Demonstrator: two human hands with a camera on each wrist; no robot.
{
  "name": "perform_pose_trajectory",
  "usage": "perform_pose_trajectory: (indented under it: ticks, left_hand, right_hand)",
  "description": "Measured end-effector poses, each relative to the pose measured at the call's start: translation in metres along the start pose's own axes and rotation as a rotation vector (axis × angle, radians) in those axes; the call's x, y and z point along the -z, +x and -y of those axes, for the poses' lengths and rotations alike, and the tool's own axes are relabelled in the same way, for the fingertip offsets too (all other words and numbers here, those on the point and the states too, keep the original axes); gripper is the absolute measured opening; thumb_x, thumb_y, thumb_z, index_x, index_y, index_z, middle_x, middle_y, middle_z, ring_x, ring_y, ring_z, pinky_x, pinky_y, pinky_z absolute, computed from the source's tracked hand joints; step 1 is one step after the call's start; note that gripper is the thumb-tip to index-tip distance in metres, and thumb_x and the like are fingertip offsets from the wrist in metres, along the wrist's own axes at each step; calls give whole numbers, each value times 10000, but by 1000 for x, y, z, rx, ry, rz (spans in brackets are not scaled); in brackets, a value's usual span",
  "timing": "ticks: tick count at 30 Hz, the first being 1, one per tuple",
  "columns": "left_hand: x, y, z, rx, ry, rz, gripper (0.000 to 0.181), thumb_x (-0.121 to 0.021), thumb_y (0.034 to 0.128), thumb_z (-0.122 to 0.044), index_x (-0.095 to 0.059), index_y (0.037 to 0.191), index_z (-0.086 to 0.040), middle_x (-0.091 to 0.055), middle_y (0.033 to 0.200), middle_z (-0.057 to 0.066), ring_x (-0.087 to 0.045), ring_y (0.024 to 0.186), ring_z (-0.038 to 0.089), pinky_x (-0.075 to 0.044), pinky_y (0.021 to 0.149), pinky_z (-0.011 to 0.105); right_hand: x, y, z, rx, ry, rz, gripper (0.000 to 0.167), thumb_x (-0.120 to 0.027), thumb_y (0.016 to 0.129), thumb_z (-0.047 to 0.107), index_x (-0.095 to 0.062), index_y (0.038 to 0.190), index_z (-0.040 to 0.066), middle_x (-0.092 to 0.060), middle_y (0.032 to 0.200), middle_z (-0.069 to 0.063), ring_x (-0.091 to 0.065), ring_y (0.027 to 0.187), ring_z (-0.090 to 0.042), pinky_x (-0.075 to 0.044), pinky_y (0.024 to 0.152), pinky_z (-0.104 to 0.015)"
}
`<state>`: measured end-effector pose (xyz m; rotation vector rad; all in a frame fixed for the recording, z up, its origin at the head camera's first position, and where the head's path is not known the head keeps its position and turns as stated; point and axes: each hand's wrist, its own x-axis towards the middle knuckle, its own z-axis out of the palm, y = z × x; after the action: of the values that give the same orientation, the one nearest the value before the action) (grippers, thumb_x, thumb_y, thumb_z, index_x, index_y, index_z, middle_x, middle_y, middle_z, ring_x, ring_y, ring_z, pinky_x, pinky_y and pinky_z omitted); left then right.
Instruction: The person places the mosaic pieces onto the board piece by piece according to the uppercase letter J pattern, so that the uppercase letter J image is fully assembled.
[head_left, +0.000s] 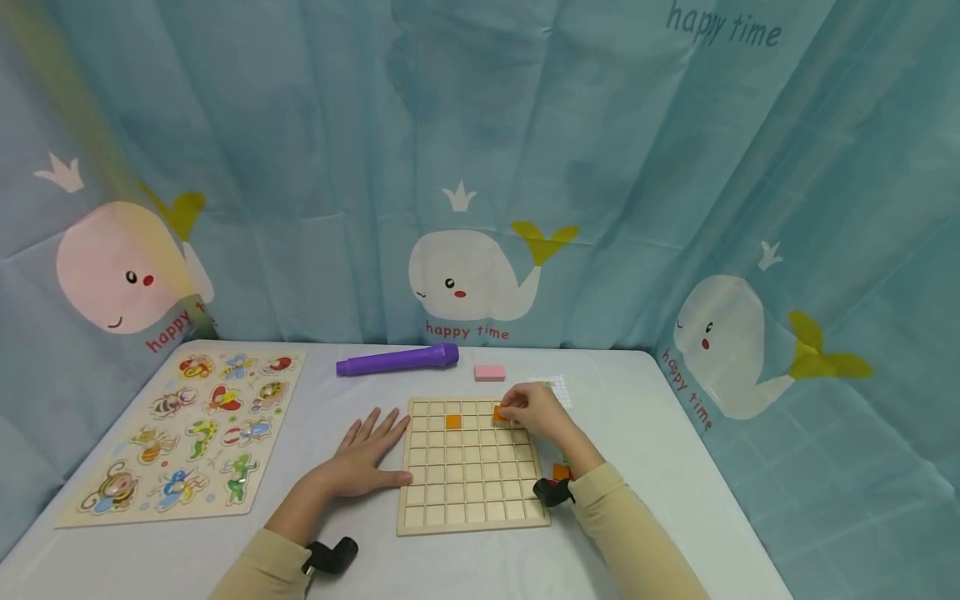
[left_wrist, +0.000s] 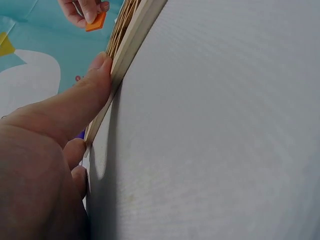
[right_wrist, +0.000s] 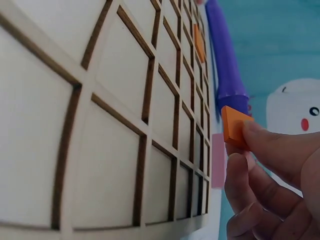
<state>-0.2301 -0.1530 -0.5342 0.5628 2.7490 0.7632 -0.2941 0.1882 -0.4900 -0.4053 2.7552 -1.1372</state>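
Observation:
A wooden grid board (head_left: 468, 473) with square recesses lies flat on the white table. One orange square tile (head_left: 453, 422) sits in a cell near its far side. My right hand (head_left: 536, 408) pinches another orange tile (right_wrist: 234, 127) between thumb and fingers, just above the board's far right part. At the board's left edge my left hand (head_left: 367, 462) lies with fingers spread, its thumb (left_wrist: 95, 90) touching the wooden rim. Beneath my right forearm, more orange tile (head_left: 561, 472) shows beside the board, partly hidden.
To the left lies an insect puzzle board (head_left: 247, 442). Behind the grid are a purple microphone-shaped stick (head_left: 397, 361) and a pink block (head_left: 490, 373). A white patterned card (head_left: 558, 387) lies partly behind my right hand. A teal curtain (head_left: 322, 167) hangs along the table's back.

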Motion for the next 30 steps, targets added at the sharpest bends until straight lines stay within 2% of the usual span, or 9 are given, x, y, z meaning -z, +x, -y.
perform_pose_trajectory:
  ticks: [6, 14, 23, 30]
  left_hand:
    - [1, -1, 1, 0, -9, 0, 1035, -677, 846, -668, -228, 1622, -152, -137, 1695, 146, 34, 1554, 437, 43, 1223, 636]
    - [0, 1, 1, 7, -2, 8, 1040, -668, 843, -684, -222, 1624, -163, -130, 1698, 132, 43, 1556, 428, 49, 1227, 628]
    - [2, 2, -2, 5, -1, 14, 1035, -674, 849, -667, -218, 1624, -156, -126, 1697, 140, 44, 1555, 433, 49, 1226, 631]
    - [1, 0, -2, -9, -14, 20, 1029, -671, 855, -661, -220, 1623, -146, -124, 1695, 153, 43, 1552, 444, 52, 1220, 640]
  right_hand:
    - [-11, 9, -1, 15, -5, 34, 63, -726, 949, 216, -732, 927, 157, -699, 837, 27, -654, 681, -172, -527, 595, -291]
    - [-23, 16, 0, 34, -43, 81, 67, -719, 955, 230, -737, 909, 185, -679, 858, 57, -611, 731, -134, -525, 641, -292]
    - [-24, 18, 0, 31, -52, 75, 42, -741, 934, 183, -767, 931, 150, -683, 869, 40, -535, 678, -131, -480, 635, -287]
    - [-19, 11, 3, 28, -46, 69, 86, -729, 947, 207, -754, 1001, 145, -682, 931, 30, -590, 778, -136, -526, 708, -323]
